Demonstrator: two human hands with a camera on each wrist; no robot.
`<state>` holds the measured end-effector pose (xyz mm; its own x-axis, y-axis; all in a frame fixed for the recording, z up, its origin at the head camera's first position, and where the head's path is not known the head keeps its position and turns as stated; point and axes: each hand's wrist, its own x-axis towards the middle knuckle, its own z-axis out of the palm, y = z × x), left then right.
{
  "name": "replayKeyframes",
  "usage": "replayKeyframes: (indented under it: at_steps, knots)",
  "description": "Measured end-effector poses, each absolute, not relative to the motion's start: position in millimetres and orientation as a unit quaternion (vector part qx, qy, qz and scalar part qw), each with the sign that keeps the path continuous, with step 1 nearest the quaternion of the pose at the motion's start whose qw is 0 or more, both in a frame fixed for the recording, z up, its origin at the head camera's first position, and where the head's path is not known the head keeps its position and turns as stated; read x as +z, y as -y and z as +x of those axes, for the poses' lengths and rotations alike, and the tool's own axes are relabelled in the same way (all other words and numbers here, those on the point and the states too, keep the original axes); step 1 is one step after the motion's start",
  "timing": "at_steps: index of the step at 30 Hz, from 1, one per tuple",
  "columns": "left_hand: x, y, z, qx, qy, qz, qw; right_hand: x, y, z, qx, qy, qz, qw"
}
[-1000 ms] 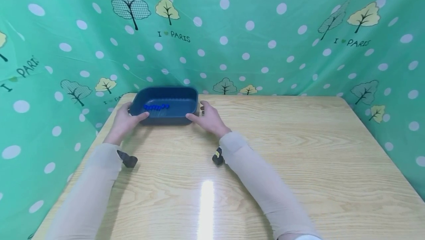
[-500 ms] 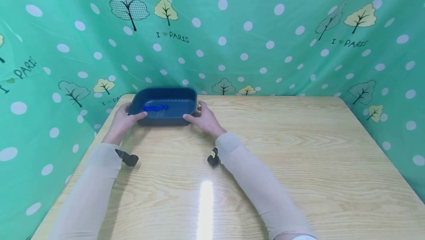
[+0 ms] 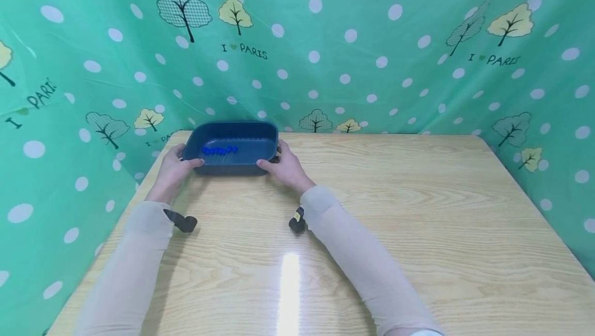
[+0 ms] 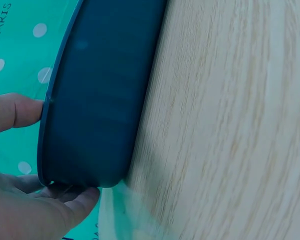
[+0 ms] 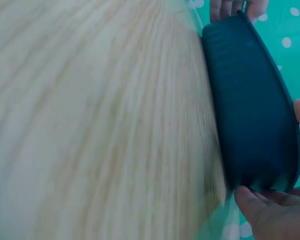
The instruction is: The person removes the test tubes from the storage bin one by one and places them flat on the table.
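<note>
A dark blue plastic basin [image 3: 230,170] lies at the far left of the table, its long side facing me. On its floor, toward the left, runs a row of small bright blue shapes [image 3: 219,150]. My left hand [image 3: 174,170] grips the left end, thumb at the front rim and fingers around the outer wall. At the other end, my right hand [image 3: 287,168] grips it the same way. Both wrist views show the basin's outer wall [image 4: 97,100] low on the tabletop, with fingertips against its end and the thumb at its rim.
The wood-grain table [image 3: 395,212] stretches right and toward me, with a strip of reflected light [image 3: 289,294] near the front. A green dotted curtain [image 3: 325,42] hangs behind the table and along its sides. Dark wrist devices [image 3: 186,223] stick out below both sleeves.
My right hand has shifted slightly left and closed in on the basin's right end. The left hand stays almost the same. The basin rests in the same place.
</note>
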<state>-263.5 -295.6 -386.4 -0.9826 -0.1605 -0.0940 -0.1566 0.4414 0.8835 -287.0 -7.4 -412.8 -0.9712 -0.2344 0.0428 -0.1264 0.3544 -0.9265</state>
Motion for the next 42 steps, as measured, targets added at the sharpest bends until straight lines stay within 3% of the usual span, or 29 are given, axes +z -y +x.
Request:
replayKeyframes:
  at_steps: [42]
  knots:
    - [-387.3, 293.5, -263.2, -0.537, 0.838, 0.094, 0.006, -410.1, 12.0, -284.4, -0.569, -0.816, -0.079, 0.058]
